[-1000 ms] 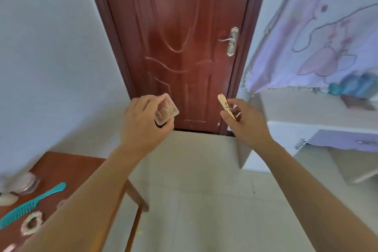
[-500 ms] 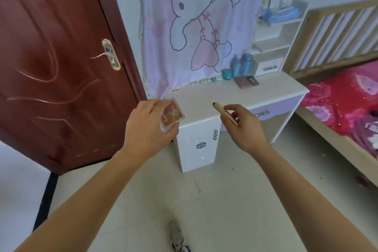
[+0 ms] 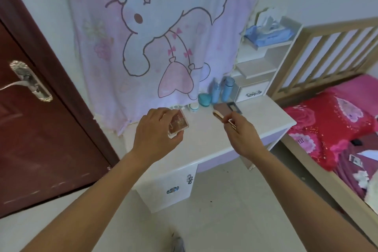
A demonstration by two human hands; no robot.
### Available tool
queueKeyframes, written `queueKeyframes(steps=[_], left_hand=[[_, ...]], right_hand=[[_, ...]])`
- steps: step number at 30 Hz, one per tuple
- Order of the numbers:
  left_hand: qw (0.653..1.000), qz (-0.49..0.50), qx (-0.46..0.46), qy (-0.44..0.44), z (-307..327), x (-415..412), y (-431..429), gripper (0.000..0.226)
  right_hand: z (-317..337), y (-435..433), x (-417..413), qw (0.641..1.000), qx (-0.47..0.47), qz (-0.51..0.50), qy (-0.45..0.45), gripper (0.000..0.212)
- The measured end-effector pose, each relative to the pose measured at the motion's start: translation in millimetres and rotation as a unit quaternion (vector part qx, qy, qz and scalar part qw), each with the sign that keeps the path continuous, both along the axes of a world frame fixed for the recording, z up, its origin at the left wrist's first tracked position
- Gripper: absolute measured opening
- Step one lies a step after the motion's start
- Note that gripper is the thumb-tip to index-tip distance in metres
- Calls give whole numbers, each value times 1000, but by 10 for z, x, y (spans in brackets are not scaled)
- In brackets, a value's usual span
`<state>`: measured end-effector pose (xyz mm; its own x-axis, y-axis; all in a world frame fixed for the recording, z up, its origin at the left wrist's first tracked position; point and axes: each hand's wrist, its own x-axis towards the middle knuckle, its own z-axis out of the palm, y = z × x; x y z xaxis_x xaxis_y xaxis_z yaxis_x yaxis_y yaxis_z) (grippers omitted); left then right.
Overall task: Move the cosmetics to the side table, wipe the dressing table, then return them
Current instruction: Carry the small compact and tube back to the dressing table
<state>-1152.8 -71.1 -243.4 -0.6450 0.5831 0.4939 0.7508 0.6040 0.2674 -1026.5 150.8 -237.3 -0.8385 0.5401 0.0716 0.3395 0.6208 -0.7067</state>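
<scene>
While 2 hands hang over the dressing table (image 3: 206, 139), I see the left hand (image 3: 155, 132) gripping a pink case (image 3: 179, 124), the right hand (image 3: 243, 136) pinching a slim stick (image 3: 218, 115).

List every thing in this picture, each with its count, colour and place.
dressing table: 1, white with purple trim, centre
door: 1, dark red, left
hanging cloth: 1, pink with cartoon rabbit, behind the table
bottles: 2, blue, back of the tabletop
round container: 1, teal, left of the bottles
small jar: 1, white, left of the container
palette: 1, brown, before the bottles
tissue pack: 1, blue, top shelf
bed: 1, red cover, right
small box: 1, clear reddish, gripped above the tabletop
slim stick: 1, gold, pinched near the palette
left hand: 1, grips the small box
right hand: 1, pinches the slim stick
</scene>
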Motion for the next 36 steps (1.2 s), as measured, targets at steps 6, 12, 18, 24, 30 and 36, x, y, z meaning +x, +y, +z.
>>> queueKeyframes(steps=[6,12,18,24,30,36], left_hand=[[998,-35,-54,-2,-303,-692,797,52],[986,6,-119,-115,-993,-1195,1483,52],[955,97,-168,-226,-1828,-1509,2046,51],[935,145,-183,-266,-2468,-1647,2517,51],[909,200,-197,-307,-2700,-1622,2761,49],[919,215,-187,-272,-2466,-1592,2607,38]], right_hand=[[-325,749,-622,1000,10,5,-25,17],[-1070,1462,-1399,988,-3,97,-117,15],[-1809,2064,-2240,958,31,208,-193,35],[-2520,2334,-2703,919,159,303,-197,54],[-2777,2397,-2713,877,203,360,-245,62],[-2408,2460,-2749,879,141,377,-258,48]])
